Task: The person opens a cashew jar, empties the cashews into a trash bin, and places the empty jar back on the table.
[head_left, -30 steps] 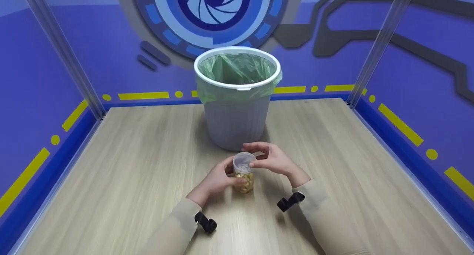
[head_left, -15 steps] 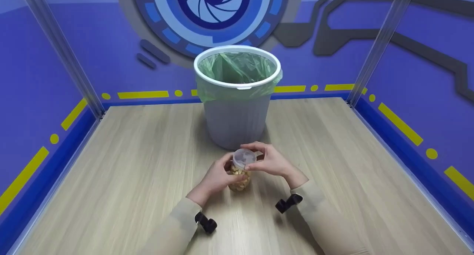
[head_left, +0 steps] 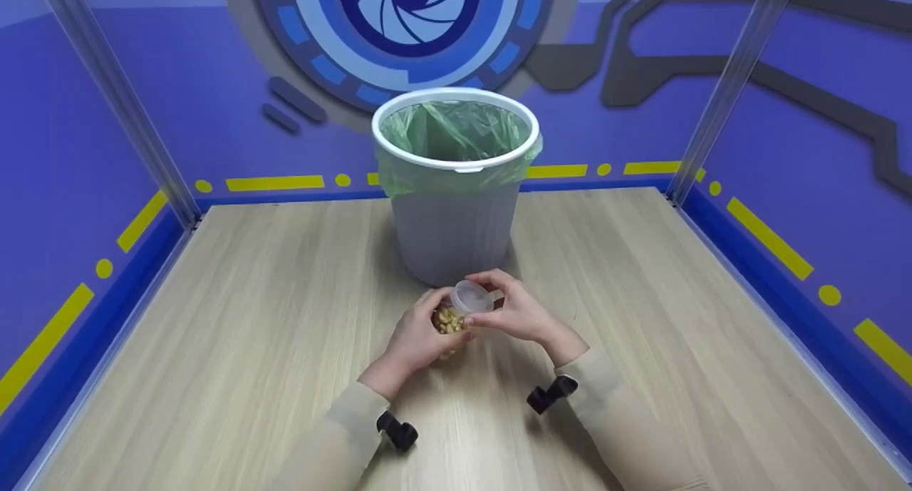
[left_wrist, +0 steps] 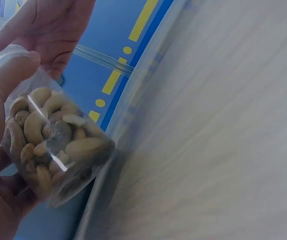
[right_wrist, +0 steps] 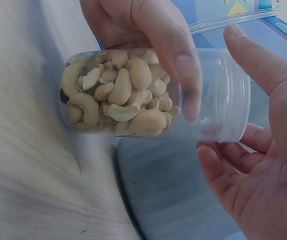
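A clear plastic jar [head_left: 449, 321] of cashews [right_wrist: 128, 97] leans between the two hands, its lidded end tipped to the right. My left hand [head_left: 415, 339] grips the jar's body, thumb on the near side and fingers behind. In the right wrist view, a left finger lies across the jar wall near the lid. A translucent lid [head_left: 472, 296] covers the jar's end. My right hand [head_left: 520, 311] holds around this lid, thumb at the near edge and fingers at the far one. Part of the jar's lower body is hidden by the left hand in the head view.
Just behind the hands stands a grey bin [head_left: 456, 227] with a white rim and a green liner bag [head_left: 491, 124]. Beneath everything is a wood-grain table [head_left: 285, 284], enclosed by blue printed walls [head_left: 805, 156] on the back and both sides.
The jar has gone from upright to tilted, its base swinging left while the lid stays near the right hand. Both hands have shifted slightly, and the left now covers more of the jar.
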Demonstrator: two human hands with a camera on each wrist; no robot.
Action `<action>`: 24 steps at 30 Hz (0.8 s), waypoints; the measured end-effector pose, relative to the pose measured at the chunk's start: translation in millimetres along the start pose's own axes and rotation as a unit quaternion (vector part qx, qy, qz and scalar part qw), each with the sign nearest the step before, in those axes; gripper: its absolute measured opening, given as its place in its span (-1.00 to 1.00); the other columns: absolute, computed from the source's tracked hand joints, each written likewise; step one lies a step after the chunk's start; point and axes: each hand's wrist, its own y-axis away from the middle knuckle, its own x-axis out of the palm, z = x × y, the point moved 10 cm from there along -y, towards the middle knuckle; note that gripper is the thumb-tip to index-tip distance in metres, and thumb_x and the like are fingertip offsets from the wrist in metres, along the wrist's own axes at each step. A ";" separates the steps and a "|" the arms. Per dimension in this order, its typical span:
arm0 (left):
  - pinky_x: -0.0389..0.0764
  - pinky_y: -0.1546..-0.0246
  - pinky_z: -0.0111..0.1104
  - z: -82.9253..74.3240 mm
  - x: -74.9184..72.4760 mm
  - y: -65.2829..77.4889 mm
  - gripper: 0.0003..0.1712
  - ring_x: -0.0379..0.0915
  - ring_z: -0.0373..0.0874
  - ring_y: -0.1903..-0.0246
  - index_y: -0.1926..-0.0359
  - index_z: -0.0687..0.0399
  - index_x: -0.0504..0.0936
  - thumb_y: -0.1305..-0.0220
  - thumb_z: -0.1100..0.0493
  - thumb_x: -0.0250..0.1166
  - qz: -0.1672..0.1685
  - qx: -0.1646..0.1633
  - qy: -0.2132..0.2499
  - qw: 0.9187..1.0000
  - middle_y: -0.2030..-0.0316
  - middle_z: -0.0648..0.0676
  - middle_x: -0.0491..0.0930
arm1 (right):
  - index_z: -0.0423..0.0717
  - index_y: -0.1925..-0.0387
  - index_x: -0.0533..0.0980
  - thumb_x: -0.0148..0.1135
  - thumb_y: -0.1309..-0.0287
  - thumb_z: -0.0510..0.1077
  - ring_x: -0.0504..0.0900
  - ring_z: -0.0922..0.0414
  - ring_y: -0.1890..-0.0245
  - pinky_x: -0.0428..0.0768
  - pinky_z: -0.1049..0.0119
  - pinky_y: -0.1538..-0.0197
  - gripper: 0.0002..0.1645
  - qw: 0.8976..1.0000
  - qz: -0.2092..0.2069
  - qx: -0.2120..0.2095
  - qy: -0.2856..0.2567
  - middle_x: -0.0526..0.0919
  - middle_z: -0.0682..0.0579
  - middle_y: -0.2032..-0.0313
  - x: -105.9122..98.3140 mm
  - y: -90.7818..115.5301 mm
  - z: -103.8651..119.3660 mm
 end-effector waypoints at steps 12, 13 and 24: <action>0.64 0.02 -0.15 -2.9 -4.8 -0.6 -0.26 0.63 -0.07 0.07 -0.21 0.07 0.63 0.00 -0.07 0.62 0.020 0.005 -0.038 0.999 -0.02 0.08 0.72 | -0.23 -0.16 0.59 0.57 -0.08 -0.13 0.55 -0.01 -0.02 0.67 0.19 0.02 -0.38 1.000 0.003 -0.017 0.005 0.63 -0.17 -0.01 1.4 0.4 -0.4; 0.64 0.03 -0.18 -2.7 -4.8 -0.9 -0.26 0.63 -0.08 0.09 -0.19 0.07 0.64 0.00 -0.07 0.62 0.024 0.003 -0.034 0.999 0.00 0.07 0.73 | -0.23 -0.16 0.59 0.58 -0.07 -0.14 0.55 0.00 -0.02 0.66 0.22 0.03 -0.39 1.000 0.005 -0.018 0.001 0.63 -0.17 -0.01 1.7 0.5 -0.8; 0.63 0.14 -0.25 0.7 -1.2 -1.9 -0.34 0.60 -0.19 0.24 -0.15 0.07 0.68 0.03 0.04 0.63 0.067 -0.024 0.005 0.997 0.14 0.06 0.77 | -0.20 -0.14 0.62 0.60 -0.03 -0.14 0.56 -0.01 -0.04 0.64 0.20 -0.01 -0.39 0.999 0.021 -0.037 -0.006 0.65 -0.16 -0.02 2.3 2.0 1.9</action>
